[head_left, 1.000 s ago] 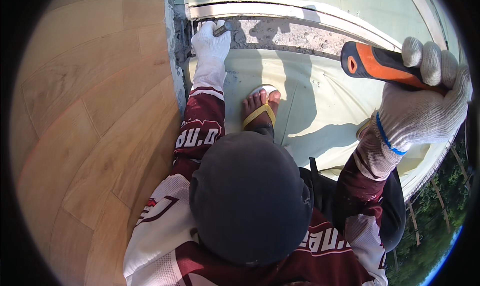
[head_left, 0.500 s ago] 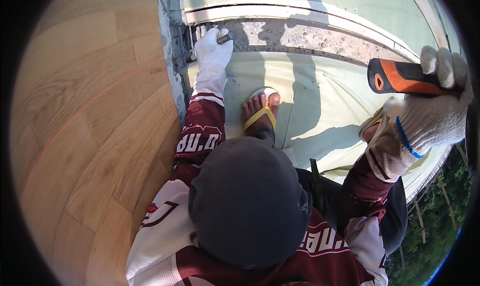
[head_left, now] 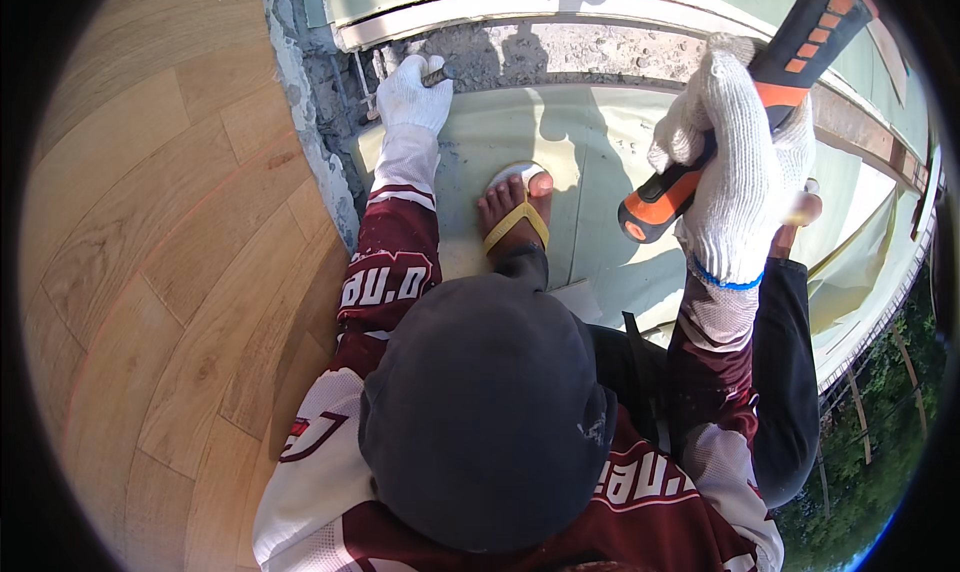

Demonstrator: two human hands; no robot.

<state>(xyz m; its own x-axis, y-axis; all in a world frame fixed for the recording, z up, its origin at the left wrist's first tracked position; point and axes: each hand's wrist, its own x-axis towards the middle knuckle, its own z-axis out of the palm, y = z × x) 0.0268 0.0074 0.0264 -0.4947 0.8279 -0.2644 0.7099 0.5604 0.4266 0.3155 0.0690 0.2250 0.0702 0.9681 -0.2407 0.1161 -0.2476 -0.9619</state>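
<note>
- I see the left hand (head_left: 410, 94), in a white knitted glove, with its fingers curled tightly around a dark rod (head_left: 437, 76); a short stub of the rod pokes out on the thumb side, and the fist hides the rest from me.
- The right hand (head_left: 738, 162), gloved in knit with a blue band at the cuff, grips a black-and-orange tool handle (head_left: 808, 44). I have the handle slanting across my view, its rounded butt down and to the left of the fist, its other end running up to the top edge. I cannot tell what the far end carries.
- The handle is raised to the right of the rod, well apart from it.
- Just left of the left fist, thin metal bars (head_left: 363, 84) stand at the corner of a rough concrete strip (head_left: 620, 54), which stretches away to the right.
- Beyond that strip I see a long white rail (head_left: 480, 12); on the near side lies a pale green sheet (head_left: 590, 162), creased and crossed by shadows.
- Between the forearms, a foot in a yellow-strapped sandal (head_left: 519, 224) rests on the sheet.
- Wood-patterned planks (head_left: 170, 272) fill my left side, bordered by a ragged grey edge (head_left: 312, 142).
- At lower right I pick out green foliage (head_left: 880, 452).
</note>
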